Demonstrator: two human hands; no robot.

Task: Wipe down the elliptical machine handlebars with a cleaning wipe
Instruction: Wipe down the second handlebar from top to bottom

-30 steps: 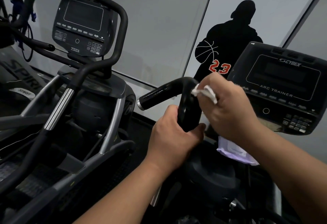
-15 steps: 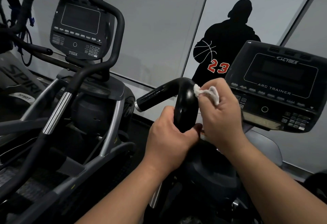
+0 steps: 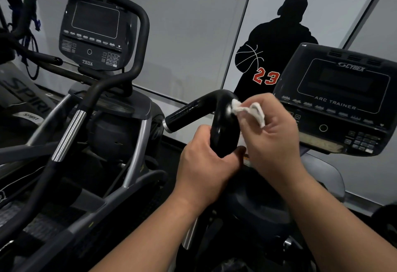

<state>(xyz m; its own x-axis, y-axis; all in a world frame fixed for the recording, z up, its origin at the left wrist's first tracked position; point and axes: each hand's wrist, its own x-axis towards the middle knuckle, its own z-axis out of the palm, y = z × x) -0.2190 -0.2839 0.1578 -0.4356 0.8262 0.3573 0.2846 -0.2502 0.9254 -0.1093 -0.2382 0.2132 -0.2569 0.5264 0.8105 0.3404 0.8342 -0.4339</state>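
The handlebar [image 3: 223,121] is a glossy black tube, bent at the top, with a silver ring at the end of its short arm, which points left. The left hand [image 3: 206,164] grips the tube below the bend, fingers curled round it. Just to its right, the right hand [image 3: 272,140] pinches a crumpled white wipe [image 3: 247,109], whose tip touches the bend's right side. A console [image 3: 341,100] marked ARC TRAINER sits beyond the right hand.

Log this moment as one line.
left hand: grips handlebar | right hand: presses wipe on bend | wiping underway
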